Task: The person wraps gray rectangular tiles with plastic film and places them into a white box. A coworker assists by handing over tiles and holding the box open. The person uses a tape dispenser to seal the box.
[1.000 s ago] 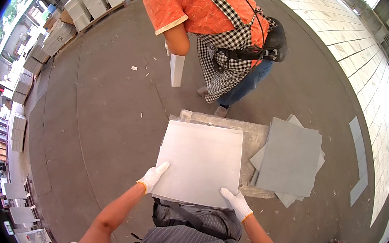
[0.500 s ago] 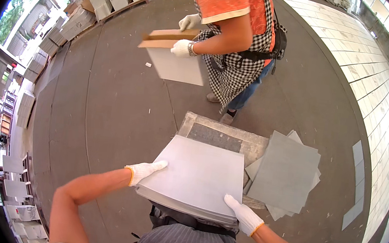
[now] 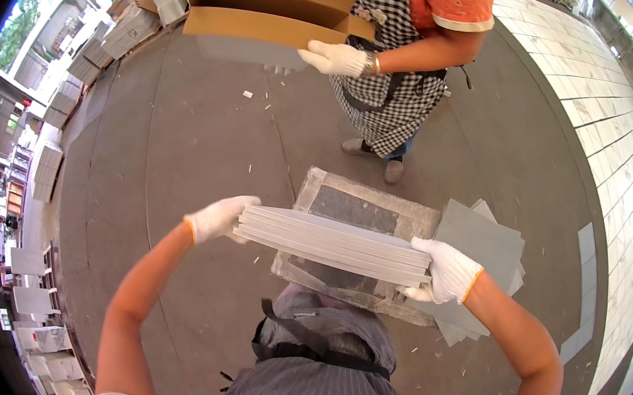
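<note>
A stack of several pale grey tiles [image 3: 334, 245] is held out in front of me, its layered long edges facing me. My left hand [image 3: 222, 219], in a white knit glove, grips the stack's left end. At the right end, my gloved right hand [image 3: 446, 272] is closed round the corner, with thumb on top and fingers below. The stack is over a worn, taped platform [image 3: 354, 210] with a dark middle. Which parts of the stack touch the platform, if any, I cannot tell.
Across from me, a co-worker in a checked apron holds an open cardboard box [image 3: 273, 27]. Flat grey sheets [image 3: 479, 239] lie fanned right of the platform. Pale tiles [image 3: 605, 129] cover the floor far right. Stacked packages [image 3: 128, 36] line the left side.
Both my hands have tilted the stack from broad face up to edge toward me and moved it away from my body. The co-worker has turned, bringing the box's open top into view.
</note>
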Available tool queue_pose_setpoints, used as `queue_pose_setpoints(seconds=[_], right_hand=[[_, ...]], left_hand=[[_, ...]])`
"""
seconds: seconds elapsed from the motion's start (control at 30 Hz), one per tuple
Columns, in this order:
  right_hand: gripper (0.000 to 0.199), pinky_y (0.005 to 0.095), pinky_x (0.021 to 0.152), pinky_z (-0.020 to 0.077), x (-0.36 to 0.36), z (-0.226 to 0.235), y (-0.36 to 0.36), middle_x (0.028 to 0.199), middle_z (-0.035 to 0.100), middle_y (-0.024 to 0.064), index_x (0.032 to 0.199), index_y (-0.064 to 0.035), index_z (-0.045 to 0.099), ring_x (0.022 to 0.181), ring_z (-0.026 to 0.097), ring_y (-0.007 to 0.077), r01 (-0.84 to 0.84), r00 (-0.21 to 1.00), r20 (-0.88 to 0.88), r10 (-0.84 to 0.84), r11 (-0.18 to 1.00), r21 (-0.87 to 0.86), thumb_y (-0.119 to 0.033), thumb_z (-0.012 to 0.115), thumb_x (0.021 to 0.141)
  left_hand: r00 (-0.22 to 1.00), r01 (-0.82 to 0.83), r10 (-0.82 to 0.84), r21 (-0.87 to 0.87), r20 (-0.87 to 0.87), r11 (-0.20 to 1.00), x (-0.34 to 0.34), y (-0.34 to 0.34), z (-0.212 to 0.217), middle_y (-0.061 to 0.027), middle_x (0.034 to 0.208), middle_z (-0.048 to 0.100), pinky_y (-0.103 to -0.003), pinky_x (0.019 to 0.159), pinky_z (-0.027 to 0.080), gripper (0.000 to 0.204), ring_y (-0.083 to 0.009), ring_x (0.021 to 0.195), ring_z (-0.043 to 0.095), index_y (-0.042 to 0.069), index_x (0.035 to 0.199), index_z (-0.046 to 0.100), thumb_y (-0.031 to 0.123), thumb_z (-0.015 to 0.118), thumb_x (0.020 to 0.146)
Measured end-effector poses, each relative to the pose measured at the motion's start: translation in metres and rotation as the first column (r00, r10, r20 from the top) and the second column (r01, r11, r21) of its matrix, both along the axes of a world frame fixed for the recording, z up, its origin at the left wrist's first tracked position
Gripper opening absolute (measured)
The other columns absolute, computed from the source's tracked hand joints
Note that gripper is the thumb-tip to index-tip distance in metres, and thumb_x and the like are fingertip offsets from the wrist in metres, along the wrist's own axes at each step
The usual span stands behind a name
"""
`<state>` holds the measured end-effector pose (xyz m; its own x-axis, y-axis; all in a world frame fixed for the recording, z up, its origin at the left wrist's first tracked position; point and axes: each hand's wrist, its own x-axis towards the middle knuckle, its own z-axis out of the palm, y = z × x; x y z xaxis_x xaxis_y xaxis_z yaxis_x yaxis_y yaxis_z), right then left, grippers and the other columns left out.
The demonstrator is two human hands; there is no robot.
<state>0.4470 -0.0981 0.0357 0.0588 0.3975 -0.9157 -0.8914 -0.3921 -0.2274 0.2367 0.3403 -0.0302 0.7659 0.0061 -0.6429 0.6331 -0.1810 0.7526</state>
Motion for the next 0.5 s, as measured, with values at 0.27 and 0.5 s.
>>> queue_pose_setpoints(seconds=[0.27,0.5], right_hand=[[0.052,0.0420,0.090,0.0561,0.038,-0.023,-0.003,0.114,0.065,0.0107,0.127,-0.0050,0.057,0.099,0.066,0.0223,-0.139,0.990,0.011,0.139,0.974,0.179,-0.050,0.047,0.102],[0.065,0.0356,0.111,0.0395,0.006,-0.144,-0.001,0.143,0.056,0.0144,0.144,0.0023,0.051,0.130,0.054,0.0238,0.153,0.530,0.812,-0.243,0.970,0.191,-0.050,0.038,0.107]], left_hand=[[0.899,-0.026,-0.104,0.289,0.426,0.957,0.030,-0.031,-0.058,-0.0083,0.122,0.062,-0.036,0.097,0.051,0.063,-0.0201,0.111,0.060,0.006,0.123,0.056,0.030,0.087,0.074],[0.810,-0.008,-0.391,0.673,0.438,0.739,0.060,-0.042,-0.049,-0.0050,0.112,0.061,-0.035,0.090,0.051,0.057,-0.0189,0.104,0.059,0.005,0.118,0.058,0.028,0.087,0.075]])
